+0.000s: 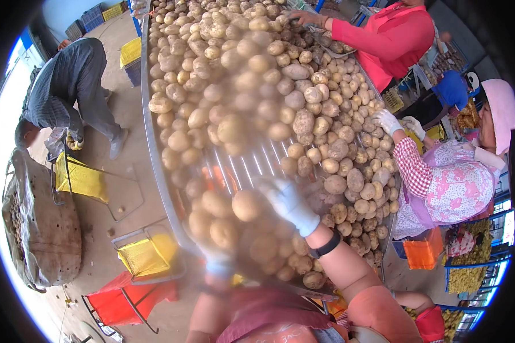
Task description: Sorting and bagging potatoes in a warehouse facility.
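A heap of potatoes point(304, 121) covers a metal-rimmed sorting table in front of me. My right hand point(285, 201), in a white glove, is over the table's bare slatted section point(244, 167). Its blurred fingertips point toward a large potato point(246, 206), and no potato shows in its grasp. At the near left corner, beside the metal rim point(171, 214), is my gloved left hand point(216, 259). A smear on the view blurs it, so its fingers and anything in them cannot be made out. Several potatoes point(222, 233) lie just beyond it.
Across the table, a co-worker's gloved hand point(386, 121) touches the potatoes; another co-worker's hand point(309, 19) reaches in farther up. On the left are framed yellow bags point(142, 256), a red bag point(120, 300), a large sack point(47, 231) and a bent-over person point(68, 85).
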A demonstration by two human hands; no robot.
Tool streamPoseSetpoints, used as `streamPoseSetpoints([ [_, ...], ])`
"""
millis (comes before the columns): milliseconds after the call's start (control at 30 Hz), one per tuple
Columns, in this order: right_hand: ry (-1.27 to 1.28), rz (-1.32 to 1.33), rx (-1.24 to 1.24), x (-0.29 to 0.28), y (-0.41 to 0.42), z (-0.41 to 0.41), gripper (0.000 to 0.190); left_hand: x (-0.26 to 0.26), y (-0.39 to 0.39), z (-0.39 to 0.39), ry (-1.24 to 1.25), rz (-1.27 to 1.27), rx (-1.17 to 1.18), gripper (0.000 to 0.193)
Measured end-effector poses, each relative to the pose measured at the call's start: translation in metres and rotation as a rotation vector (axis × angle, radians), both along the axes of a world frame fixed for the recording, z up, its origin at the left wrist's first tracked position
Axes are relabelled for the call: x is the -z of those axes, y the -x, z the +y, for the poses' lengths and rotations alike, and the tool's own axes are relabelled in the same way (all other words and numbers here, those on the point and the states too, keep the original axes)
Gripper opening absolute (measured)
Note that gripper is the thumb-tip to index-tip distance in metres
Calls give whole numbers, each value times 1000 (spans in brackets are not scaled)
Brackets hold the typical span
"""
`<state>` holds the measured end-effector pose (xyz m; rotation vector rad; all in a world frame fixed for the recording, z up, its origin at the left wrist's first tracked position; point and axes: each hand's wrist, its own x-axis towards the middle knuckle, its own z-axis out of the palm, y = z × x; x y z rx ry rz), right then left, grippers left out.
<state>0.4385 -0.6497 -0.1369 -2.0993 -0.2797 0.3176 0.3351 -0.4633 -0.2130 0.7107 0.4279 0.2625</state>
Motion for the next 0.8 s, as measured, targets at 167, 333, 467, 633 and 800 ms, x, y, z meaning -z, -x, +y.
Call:
streamPoseSetpoints([
  [167,854,-486,376,38,-94,-4,36,3,1,-8,116,37,-9,55],
  [333,681,-454,329,59,-130,-14,44,23,9,-10,-346,154,-51,54],
  [467,-368,-120,410,38,-85,-31,53,16,11,-5,-556,92,-7,55],
  [633,-1383,584,227,13,0,-38,59,-12,19,-7,14,-32,151,55],
  [800,-622,85,-10,-29,44,-29,66,-41,17,-16,-139,88,56,62],
])
